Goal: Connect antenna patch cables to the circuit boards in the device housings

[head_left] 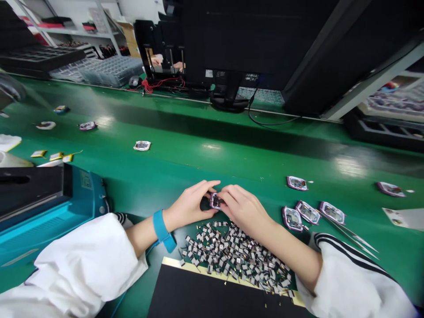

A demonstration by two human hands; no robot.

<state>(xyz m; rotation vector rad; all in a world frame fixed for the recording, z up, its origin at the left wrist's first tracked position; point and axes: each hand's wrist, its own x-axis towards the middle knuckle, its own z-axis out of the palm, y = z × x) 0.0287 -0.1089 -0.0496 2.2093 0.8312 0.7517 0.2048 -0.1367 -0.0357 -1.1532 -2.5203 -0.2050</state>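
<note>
Between thumb and fingers, my left hand (188,205) grips a small purple-rimmed device casing (214,201) with electronics inside, just above the bench. A teal strap (161,225) circles my left wrist. My right hand (243,206) reaches in from the other side, its fingers pinched together at the casing's right part; whatever they hold is hidden. Directly below both hands lies a loose pile of tiny silvery parts with short leads (228,254). The pile spreads onto the yellowish edge of a black sheet (212,296).
Several similar open casings (292,218) lie at right, near metal tweezers (356,238). Another casing (142,145) sits farther off on the green bench (198,132). A teal machine (82,194) stands left, yellow battery-like packs (56,156) beyond it. A monitor (232,48) rises behind.
</note>
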